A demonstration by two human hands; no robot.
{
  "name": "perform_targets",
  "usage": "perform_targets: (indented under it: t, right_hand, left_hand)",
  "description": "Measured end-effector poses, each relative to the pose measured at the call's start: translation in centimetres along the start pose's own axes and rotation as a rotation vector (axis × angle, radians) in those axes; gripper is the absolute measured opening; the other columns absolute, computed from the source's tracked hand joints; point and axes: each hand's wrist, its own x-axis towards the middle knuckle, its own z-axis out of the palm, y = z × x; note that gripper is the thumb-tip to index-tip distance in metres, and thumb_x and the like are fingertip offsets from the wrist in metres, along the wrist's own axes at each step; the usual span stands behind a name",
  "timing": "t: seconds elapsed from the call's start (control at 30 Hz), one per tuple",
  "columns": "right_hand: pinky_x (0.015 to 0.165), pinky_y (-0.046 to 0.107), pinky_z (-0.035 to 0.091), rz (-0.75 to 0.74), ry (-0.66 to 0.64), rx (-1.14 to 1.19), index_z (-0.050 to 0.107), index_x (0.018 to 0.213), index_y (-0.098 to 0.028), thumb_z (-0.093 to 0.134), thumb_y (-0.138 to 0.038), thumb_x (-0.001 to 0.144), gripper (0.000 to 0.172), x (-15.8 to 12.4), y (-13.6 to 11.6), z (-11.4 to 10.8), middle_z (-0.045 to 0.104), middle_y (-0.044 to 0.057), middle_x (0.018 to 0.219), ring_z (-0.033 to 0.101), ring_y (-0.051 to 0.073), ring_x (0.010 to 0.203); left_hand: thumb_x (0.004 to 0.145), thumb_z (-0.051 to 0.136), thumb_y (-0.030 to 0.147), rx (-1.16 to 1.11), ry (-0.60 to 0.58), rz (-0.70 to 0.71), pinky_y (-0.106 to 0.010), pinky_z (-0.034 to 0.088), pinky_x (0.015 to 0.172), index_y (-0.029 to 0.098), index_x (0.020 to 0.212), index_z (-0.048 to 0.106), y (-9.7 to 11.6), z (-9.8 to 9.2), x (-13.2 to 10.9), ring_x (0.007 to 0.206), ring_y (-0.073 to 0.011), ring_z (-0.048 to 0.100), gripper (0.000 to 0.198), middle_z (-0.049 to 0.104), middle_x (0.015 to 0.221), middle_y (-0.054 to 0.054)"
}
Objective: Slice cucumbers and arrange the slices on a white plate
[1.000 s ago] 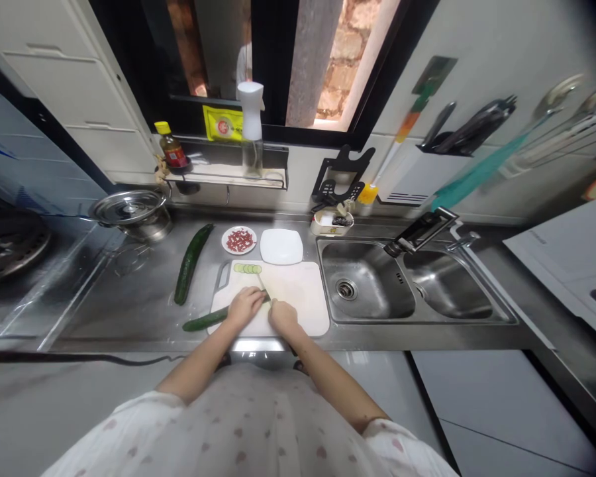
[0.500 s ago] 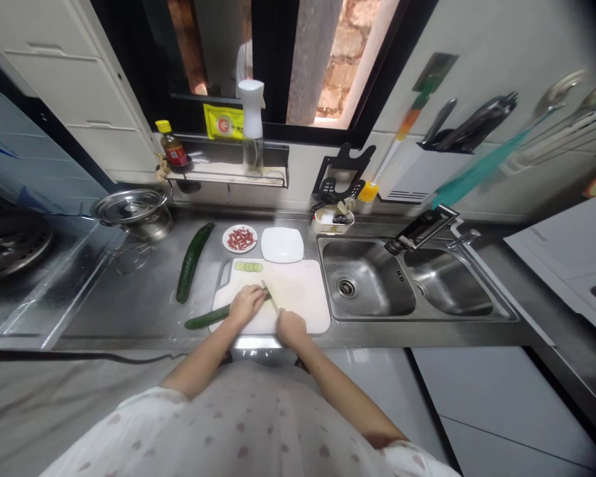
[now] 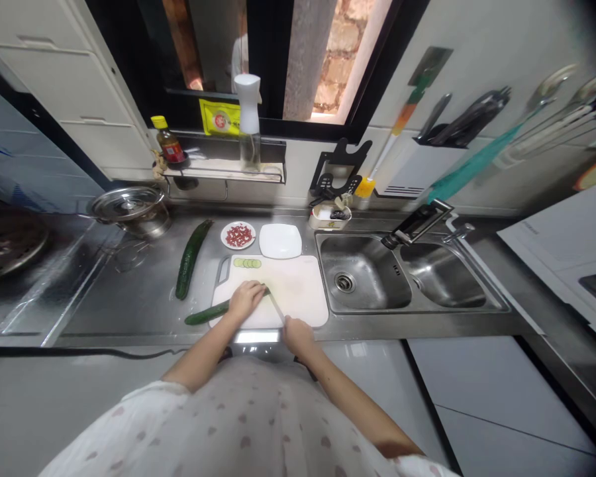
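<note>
A white cutting board [image 3: 298, 291] lies on the steel counter in front of me. My left hand [image 3: 246, 298] is closed over a cucumber [image 3: 206, 313] that lies across the board's left edge, its dark end sticking out to the left. My right hand [image 3: 298, 334] is closed on a knife [image 3: 277, 309] whose blade points toward the cucumber's cut end. Several cucumber slices [image 3: 247, 263] lie in a row at the board's far left corner.
A whole cucumber [image 3: 191, 257] lies left of the board. Behind the board stand a small plate of red chilli pieces [image 3: 238, 234] and a white dish [image 3: 280, 240]. A double sink [image 3: 367, 281] is to the right, a steel pot [image 3: 129, 209] at the far left.
My right hand has drawn the knife back toward me, from beside the left hand to the board's near edge. The left hand stays on the cucumber.
</note>
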Motion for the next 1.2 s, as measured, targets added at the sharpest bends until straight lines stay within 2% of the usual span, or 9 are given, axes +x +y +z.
perform_targets:
  t: [0.3, 0.57, 0.77, 0.93, 1.1, 1.2]
  right_hand:
    - [0.074, 0.031, 0.045, -0.001, -0.010, -0.003, 0.059, 0.107, -0.014, 0.040, -0.016, 0.088, 0.027, -1.2, 0.9, 0.4, 0.068, 0.016, 0.098, 0.065, 0.025, 0.096]
    - [0.075, 0.032, 0.045, 0.019, 0.009, -0.028, 0.062, 0.105, -0.016, 0.040, -0.019, 0.090, 0.027, -1.8, 1.5, -0.8, 0.068, 0.014, 0.099, 0.064, 0.025, 0.097]
    - [0.074, 0.032, 0.044, 0.083, 0.064, -0.087, 0.059, 0.111, -0.018, 0.036, -0.016, 0.091, 0.030, -0.8, 1.9, -1.9, 0.068, 0.015, 0.096, 0.065, 0.024, 0.096]
    - [0.071, 0.031, 0.042, 0.084, 0.133, -0.091, 0.056, 0.114, -0.023, 0.034, -0.018, 0.093, 0.031, 0.2, 2.3, -2.2, 0.069, 0.012, 0.091, 0.065, 0.023, 0.091]
    - [0.074, 0.030, 0.040, 0.060, 0.174, -0.107, 0.055, 0.115, -0.023, 0.040, -0.022, 0.092, 0.028, 0.4, 2.6, -2.3, 0.068, 0.010, 0.095, 0.063, 0.022, 0.091]
    - [0.075, 0.031, 0.039, 0.039, 0.233, -0.126, 0.050, 0.125, -0.024, 0.043, -0.023, 0.090, 0.035, 0.3, 2.6, -2.7, 0.067, 0.011, 0.100, 0.061, 0.024, 0.093]
  left_hand:
    - [0.092, 0.049, 0.031, 0.000, 0.002, -0.017, -0.030, 0.046, 0.080, 0.023, 0.095, 0.070, 0.3, -0.2, 0.0, 0.089, -0.0172, 0.057, 0.023, 0.066, 0.092, -0.005]
    - [0.090, 0.051, 0.030, -0.001, -0.009, -0.070, -0.030, 0.046, 0.080, 0.024, 0.098, 0.068, 0.3, -0.1, 0.1, 0.092, -0.0178, 0.059, 0.020, 0.068, 0.094, -0.004]
    - [0.089, 0.051, 0.031, -0.012, -0.009, -0.100, -0.030, 0.047, 0.083, 0.025, 0.103, 0.066, 0.5, -0.5, 0.1, 0.095, -0.0181, 0.060, 0.021, 0.068, 0.099, -0.004]
    - [0.090, 0.050, 0.030, -0.037, 0.057, -0.113, -0.032, 0.048, 0.084, 0.024, 0.103, 0.066, 0.2, -0.4, -0.3, 0.095, -0.0190, 0.060, 0.021, 0.067, 0.100, -0.004]
    - [0.091, 0.048, 0.033, -0.062, 0.179, -0.208, -0.036, 0.047, 0.091, 0.022, 0.105, 0.066, -0.2, -0.8, 0.0, 0.102, -0.0216, 0.058, 0.025, 0.066, 0.106, -0.006]
    - [0.090, 0.050, 0.036, -0.078, 0.167, -0.196, -0.039, 0.045, 0.094, 0.022, 0.105, 0.067, 0.4, -1.5, 0.9, 0.107, -0.0229, 0.055, 0.027, 0.065, 0.109, -0.007]
